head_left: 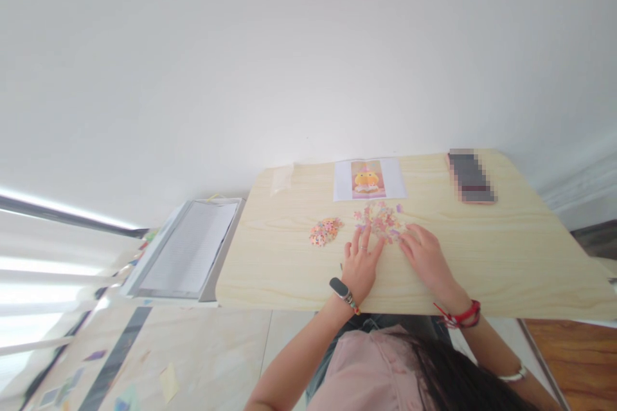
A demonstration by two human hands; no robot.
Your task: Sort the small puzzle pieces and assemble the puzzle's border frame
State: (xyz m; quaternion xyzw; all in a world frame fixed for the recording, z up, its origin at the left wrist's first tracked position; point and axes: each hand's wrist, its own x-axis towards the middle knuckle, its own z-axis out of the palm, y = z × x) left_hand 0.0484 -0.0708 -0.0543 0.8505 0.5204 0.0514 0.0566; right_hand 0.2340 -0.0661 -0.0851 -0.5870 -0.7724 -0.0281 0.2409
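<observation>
Puzzle pieces [382, 219] are spread loosely on the table [506, 250], just beyond both hands. The left hand [360, 265] and right hand [425, 251] are laid flat, fingers spread, nothing gripped. Light, thin and stiff, each piece is best pinched by its edges.

wooden table [506, 256] — puzzle pieces [380, 218], picture [369, 179], phone [471, 177]

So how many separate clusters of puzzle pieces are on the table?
2: a small pile left of the hands, and a spread group at the fingertips below the reference picture.
</observation>
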